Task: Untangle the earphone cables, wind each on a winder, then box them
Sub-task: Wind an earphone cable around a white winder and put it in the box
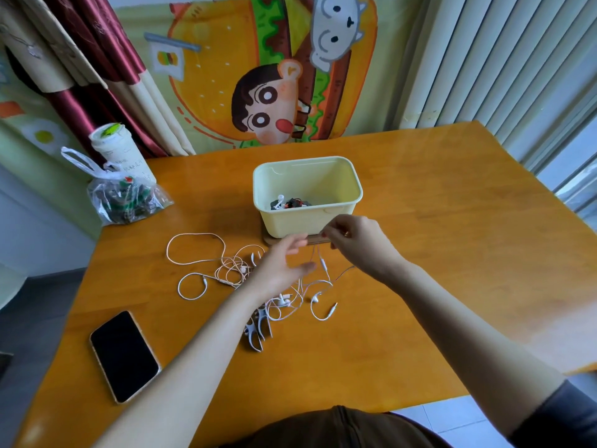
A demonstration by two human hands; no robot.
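Untangling — our right hand (353, 242) pinches a thin white earphone cable (323, 263), left hand (282, 270) open; next we tease it free.

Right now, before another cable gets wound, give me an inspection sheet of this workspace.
Surface: orange wooden table, glossy.
Job's things: pale yellow box upright, some earphones already inside; grey winders lying at the near edge of the cables.
Clutter: dark-screened phone near left; plastic bag and cup at the far left.
Hands: right hand pinches the white cable, lifted in front of the box; left hand open above the cables, blurred.
Cables: pinkish cable and white cable tangled together, loops spread left, jack plug at right.
Surroundings: cartoon cloth, red curtain, blinds.
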